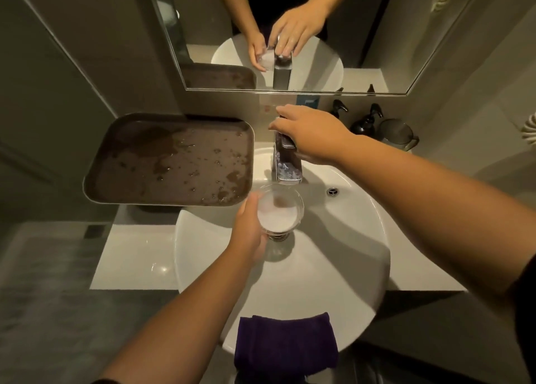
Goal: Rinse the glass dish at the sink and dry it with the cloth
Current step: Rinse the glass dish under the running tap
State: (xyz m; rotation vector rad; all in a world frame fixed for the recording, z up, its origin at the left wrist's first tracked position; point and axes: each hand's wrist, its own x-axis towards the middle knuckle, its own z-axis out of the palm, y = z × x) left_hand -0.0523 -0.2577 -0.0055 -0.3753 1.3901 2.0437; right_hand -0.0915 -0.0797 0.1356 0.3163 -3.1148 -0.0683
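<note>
The scene was recorded from a single wide-angle camera worn on the head, aimed forward and steeply down over a white basin point(342, 238) at close range. Both forearms were seen reaching in from the lower edge. The frame was bent at its borders by the lens. A wall mirror point(377, 35) was taken in along the top, where the same spot was reflected.

Wet brown tray point(162, 163) left of basin, 2 pump bottles point(366, 122) & clear jug point(398, 132) right, mirror point(406, 35) above.
</note>
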